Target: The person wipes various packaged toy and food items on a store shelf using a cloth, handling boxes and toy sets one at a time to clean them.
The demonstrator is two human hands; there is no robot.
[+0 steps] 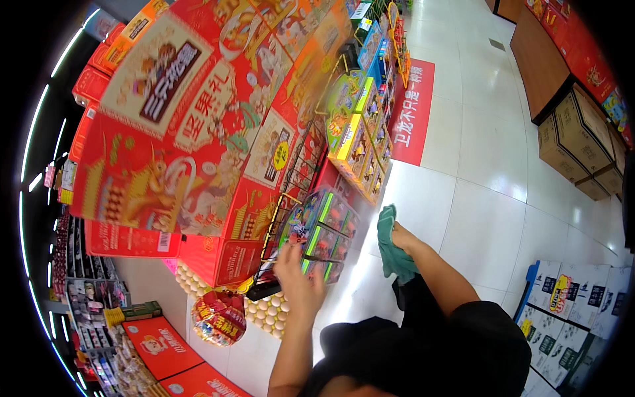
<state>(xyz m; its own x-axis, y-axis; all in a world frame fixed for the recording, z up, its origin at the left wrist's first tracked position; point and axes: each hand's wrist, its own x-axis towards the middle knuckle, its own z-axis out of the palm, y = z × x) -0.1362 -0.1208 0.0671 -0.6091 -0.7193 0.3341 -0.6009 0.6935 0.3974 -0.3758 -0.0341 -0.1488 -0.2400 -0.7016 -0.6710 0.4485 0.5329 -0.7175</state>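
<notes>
My left hand (299, 278), slightly blurred, is at the near end of a clear-fronted display box (337, 218) with green-edged compartments of small packed goods. Its fingers are apart and lie against or just over the box; firm contact is hard to tell. My right hand (404, 237) is closed around a crumpled green cloth (392, 250), which hangs over the floor. A yellow display box (354, 141) stands just beyond the first one. Both boxes are at the side of a black wire rack (303, 161) beside large red gift boxes (198, 119).
A round red shiny package (219, 317) hangs near trays of eggs (265, 310). Brown cartons (575, 136) stand at upper right, white cartons (570, 293) at lower right. A red floor mat (414, 114) lies on the tiled floor (488, 208). Shelves (89, 307) line the left.
</notes>
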